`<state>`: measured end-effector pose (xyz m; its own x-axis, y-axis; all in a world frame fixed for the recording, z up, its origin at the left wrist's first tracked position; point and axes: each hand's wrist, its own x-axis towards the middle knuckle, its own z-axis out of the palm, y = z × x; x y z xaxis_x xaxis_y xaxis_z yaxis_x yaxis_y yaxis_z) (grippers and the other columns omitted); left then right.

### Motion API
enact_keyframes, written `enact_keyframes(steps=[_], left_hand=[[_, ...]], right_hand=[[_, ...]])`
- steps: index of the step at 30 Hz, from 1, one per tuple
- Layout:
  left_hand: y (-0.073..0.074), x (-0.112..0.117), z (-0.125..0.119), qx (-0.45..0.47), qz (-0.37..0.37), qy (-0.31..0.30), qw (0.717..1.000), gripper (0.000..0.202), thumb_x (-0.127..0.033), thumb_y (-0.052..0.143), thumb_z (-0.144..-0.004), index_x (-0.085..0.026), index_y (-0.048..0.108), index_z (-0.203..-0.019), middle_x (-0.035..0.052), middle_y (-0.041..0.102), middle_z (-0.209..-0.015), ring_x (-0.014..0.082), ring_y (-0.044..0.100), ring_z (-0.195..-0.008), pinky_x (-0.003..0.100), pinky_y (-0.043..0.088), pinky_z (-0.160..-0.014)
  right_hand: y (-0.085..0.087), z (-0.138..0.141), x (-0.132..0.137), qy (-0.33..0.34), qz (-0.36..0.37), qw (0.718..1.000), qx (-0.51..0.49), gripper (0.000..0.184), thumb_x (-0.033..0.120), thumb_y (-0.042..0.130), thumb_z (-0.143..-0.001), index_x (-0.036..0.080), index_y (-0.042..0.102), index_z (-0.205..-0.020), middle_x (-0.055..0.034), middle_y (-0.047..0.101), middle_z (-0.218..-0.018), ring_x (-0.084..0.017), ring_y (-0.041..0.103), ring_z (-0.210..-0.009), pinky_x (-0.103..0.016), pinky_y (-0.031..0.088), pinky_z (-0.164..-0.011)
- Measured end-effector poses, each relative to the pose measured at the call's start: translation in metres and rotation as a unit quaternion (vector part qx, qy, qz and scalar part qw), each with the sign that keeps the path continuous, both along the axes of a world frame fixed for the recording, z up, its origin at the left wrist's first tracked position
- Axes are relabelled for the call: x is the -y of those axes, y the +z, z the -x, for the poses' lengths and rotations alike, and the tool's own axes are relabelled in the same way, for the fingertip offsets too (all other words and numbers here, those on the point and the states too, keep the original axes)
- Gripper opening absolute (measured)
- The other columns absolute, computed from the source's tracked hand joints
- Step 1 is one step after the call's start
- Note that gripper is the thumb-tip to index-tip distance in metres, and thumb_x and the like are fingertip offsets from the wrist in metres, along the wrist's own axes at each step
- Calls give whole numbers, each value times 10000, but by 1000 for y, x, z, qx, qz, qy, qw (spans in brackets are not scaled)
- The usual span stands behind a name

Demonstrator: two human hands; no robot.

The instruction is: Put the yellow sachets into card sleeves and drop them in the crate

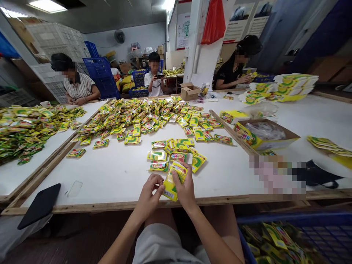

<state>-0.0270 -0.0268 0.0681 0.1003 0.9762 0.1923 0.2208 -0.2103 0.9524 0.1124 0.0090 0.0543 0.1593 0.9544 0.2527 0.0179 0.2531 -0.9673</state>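
Above the near edge of the white table, a small yellow and green box [171, 186] with a barcode is held tilted. My right hand [184, 182] is closed around its right side, the thumb lying on the front. My left hand [151, 192] is closed in a pinch at the box's lower left edge. Just beyond my hands lie several similar small packs [157, 156], some loosely overlapping. Farther back, a wide heap of the same yellow-green packs [137, 119] spreads over the table.
Wooden strips [233, 134] divide the table [110, 172]. At right stand an open carton [271, 135] with clear plastic inside and stacked yellow boxes [294, 88]. A black phone [41, 205] overhangs the left edge. A blue crate [324, 234] sits lower right. Three people are beyond the heap.
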Motion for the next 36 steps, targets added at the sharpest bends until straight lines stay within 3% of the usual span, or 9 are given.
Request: enact_keyframes(steps=[8, 11, 14, 16, 18, 23, 29, 36], left_hand=[[0, 1, -3, 65, 86, -38, 993, 227, -376, 570, -848, -167, 521, -774, 13, 516, -774, 133, 453, -694, 228, 384, -618], [-1, -3, -7, 84, 96, -30, 991, 271, -386, 598, -828, -169, 487, -712, -6, 483, -710, 120, 424, -655, 220, 366, -598], [-1, -7, -11, 123, 112, -37, 985, 293, -392, 618, -812, -166, 480, -690, -19, 454, -675, 110, 411, -639, 216, 366, -597], [1, -8, -13, 140, 118, -46, 982, 288, -385, 633, -804, -159, 496, -691, -14, 464, -679, 109, 419, -644, 215, 374, -601], [4, -7, -16, 152, 121, -44, 980, 279, -376, 651, -794, -153, 513, -696, -6, 485, -689, 110, 436, -651, 216, 388, -606], [5, -3, -23, 187, 111, 1, 976, 265, -338, 697, -762, -151, 522, -694, -4, 508, -698, 107, 468, -659, 209, 411, -607], [0, -6, -22, 212, 128, 33, 968, 288, -327, 716, -742, -151, 503, -659, -5, 527, -680, 104, 486, -641, 216, 435, -603], [0, -3, -26, 193, 119, 41, 973, 272, -330, 713, -742, -151, 515, -690, -8, 529, -700, 102, 507, -635, 218, 449, -591]], right_hand=[[-2, -4, 0, 57, 9, 998, 9, 366, 374, 571, -859, 240, 419, -1164, -55, 656, -1047, -205, 648, -902, -318, 514, -789], [6, -4, 0, 107, 41, 990, -79, 437, 405, 619, -823, 267, 423, -1188, -43, 678, -1013, -212, 658, -890, -337, 513, -792], [17, -7, -5, 202, 119, 944, -231, 438, 481, 641, -785, 247, 517, -1134, -46, 705, -915, -218, 676, -776, -330, 533, -671], [24, -10, -9, 232, 166, 913, -291, 423, 519, 659, -755, 193, 611, -1021, -48, 705, -793, -205, 662, -657, -312, 524, -582], [28, -11, -12, 219, 188, 903, -318, 404, 522, 694, -723, 161, 660, -901, -37, 686, -680, -180, 630, -567, -290, 507, -528], [29, -7, -14, 163, 178, 916, -321, 348, 493, 732, -700, 156, 646, -674, -26, 652, -585, -145, 580, -501, -253, 474, -475], [25, -5, -11, 198, 158, 911, -326, 231, 312, 815, -628, 170, 683, -753, -12, 673, -703, -153, 611, -625, -268, 506, -587], [24, -4, -8, 170, 155, 919, -321, 208, 315, 793, -648, 163, 677, -729, -8, 651, -655, -147, 592, -591, -265, 484, -559]])
